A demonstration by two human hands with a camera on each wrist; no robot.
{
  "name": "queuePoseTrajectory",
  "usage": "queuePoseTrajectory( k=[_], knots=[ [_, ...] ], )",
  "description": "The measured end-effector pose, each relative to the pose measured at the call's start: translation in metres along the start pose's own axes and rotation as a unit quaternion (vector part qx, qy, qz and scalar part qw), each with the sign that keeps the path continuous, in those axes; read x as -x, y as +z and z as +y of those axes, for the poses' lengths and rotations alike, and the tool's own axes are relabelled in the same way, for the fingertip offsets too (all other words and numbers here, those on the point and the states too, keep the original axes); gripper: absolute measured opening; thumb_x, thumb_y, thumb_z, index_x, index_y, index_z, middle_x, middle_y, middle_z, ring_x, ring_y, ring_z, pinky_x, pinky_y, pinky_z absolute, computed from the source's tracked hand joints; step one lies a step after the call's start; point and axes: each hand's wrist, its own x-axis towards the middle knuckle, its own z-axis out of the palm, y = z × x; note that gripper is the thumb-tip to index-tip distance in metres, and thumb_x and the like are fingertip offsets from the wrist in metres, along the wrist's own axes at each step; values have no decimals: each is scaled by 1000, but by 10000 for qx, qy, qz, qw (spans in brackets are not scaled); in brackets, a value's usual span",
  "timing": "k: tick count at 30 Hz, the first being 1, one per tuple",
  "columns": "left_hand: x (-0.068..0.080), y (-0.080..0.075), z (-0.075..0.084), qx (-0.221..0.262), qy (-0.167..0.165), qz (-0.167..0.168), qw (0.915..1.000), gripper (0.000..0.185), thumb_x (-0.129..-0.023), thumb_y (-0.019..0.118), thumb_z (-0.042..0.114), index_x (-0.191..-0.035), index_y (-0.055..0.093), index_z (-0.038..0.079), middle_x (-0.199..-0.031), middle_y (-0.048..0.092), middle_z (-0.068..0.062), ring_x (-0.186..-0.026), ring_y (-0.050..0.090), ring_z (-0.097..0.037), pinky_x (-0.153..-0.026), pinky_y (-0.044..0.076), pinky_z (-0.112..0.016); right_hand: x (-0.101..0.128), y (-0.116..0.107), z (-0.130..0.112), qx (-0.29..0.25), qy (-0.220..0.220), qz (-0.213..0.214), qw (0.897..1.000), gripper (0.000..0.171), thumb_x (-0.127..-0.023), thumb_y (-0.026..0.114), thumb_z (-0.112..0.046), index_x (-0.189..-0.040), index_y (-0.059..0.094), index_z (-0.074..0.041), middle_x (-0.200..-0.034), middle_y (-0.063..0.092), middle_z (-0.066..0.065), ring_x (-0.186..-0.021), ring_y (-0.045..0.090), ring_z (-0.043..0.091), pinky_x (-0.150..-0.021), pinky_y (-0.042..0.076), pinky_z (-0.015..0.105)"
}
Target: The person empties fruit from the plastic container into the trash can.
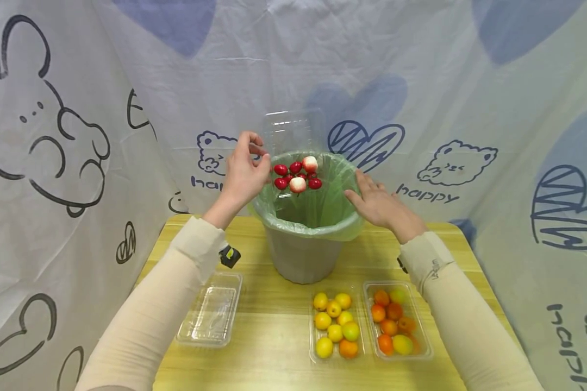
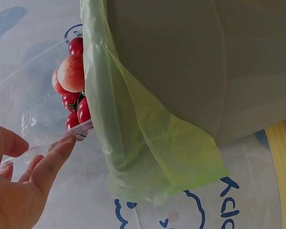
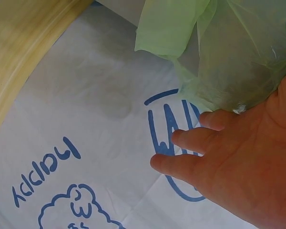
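My left hand [image 1: 246,172] pinches the edge of a clear plastic box [image 1: 293,130], with the thumb on one side and fingers on the other in the left wrist view. The box is tilted over the mouth of a grey bin [image 1: 303,255], its lid raised at the back. In it are several red cherry tomatoes [image 1: 280,183] and pale red peaches [image 1: 297,184]. A thin green bag [image 1: 339,182] lines the bin and folds over its rim. At the right of the rim, my right hand [image 1: 379,203] rests on the bag with fingers extended.
On the wooden table [image 1: 269,336] stand an open clear box [image 1: 212,312] at left, a box of yellow fruit [image 1: 335,320] in front of the bin, and a box of mostly orange fruit [image 1: 388,320] to its right. A printed cloth [image 1: 274,65] surrounds the table.
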Motion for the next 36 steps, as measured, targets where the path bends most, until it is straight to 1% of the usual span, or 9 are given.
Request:
queuePoseTrajectory(
  k=[4, 8, 11, 15, 18, 22, 28, 33, 36],
  knots=[
    [1, 0, -1, -44, 81, 55, 9999, 25, -98, 58, -2, -121, 48, -2, -110, 65, -19, -64, 66, -21, -58, 67, -41, 0, 0, -1, -10, -24, 12, 10000, 86, -107, 9, -69, -167, -16, -13, -176, -10, 16, -158, -2, 57, -125, -1, 77],
    [1, 0, -1, -193, 121, 122, 9997, 23, -98, 59, 0, -119, 49, 0, -110, 66, -19, -62, 63, -16, -54, 64, -31, 0, 0, -1, -20, -20, -5, 10000, 86, -107, 10, -68, -167, -17, -14, -176, -10, 16, -158, -3, 57, -125, -1, 77],
    [1, 0, -1, -255, 135, 152, 9995, 22, -98, 59, 0, -118, 49, 2, -110, 66, -18, -63, 64, -17, -52, 62, -27, 0, -1, 0, -19, 3, -24, 10000, 85, -107, 9, -69, -167, -19, -15, -176, -10, 16, -159, -3, 57, -126, -1, 77],
    [2, -1, -1, -198, 167, 143, 9996, 22, -99, 59, 0, -119, 49, 0, -110, 65, -17, -64, 64, -18, -52, 61, -27, -1, -1, 0, -31, 14, -18, 10000, 85, -107, 10, -69, -167, -19, -15, -176, -10, 16, -159, -3, 56, -126, -1, 76],
    [1, -1, 0, -240, 257, 158, 9993, 23, -99, 60, -1, -119, 49, -1, -109, 66, -18, -66, 64, -20, -52, 59, -25, -1, -1, 0, -43, 15, -3, 10000, 85, -107, 10, -68, -167, -17, -14, -176, -9, 16, -159, -2, 56, -126, -1, 77],
    [2, 0, 1, -401, 460, 168, 9980, 23, -99, 61, 0, -119, 50, -1, -109, 67, -18, -73, 67, -25, -55, 56, -24, -1, 0, 1, -46, 37, -18, 10000, 84, -107, 10, -68, -167, -18, -15, -176, -9, 17, -159, -2, 56, -126, 0, 76],
    [4, 2, 1, -476, 634, 126, 9968, 22, -100, 61, 1, -119, 50, 0, -109, 68, -18, -84, 73, -31, -62, 61, -32, -1, 0, 1, -48, 35, -31, 10000, 84, -107, 9, -68, -167, -18, -16, -176, -9, 16, -159, -2, 55, -127, 0, 75],
    [4, 2, 1, -455, 658, 133, 9967, 22, -100, 60, 1, -119, 50, -1, -109, 68, -19, -87, 74, -34, -68, 64, -38, -1, 0, 1, -45, 48, -35, 10000, 84, -107, 9, -68, -167, -18, -15, -176, -9, 16, -159, -2, 55, -127, 0, 74],
    [4, 2, 0, -430, 661, 142, 9968, 22, -100, 60, 1, -119, 50, -1, -109, 68, -19, -87, 73, -34, -70, 64, -40, -1, 0, 0, -44, 57, -49, 10000, 84, -107, 9, -68, -167, -18, -15, -176, -9, 16, -159, -2, 55, -127, 0, 74]
  ],
)
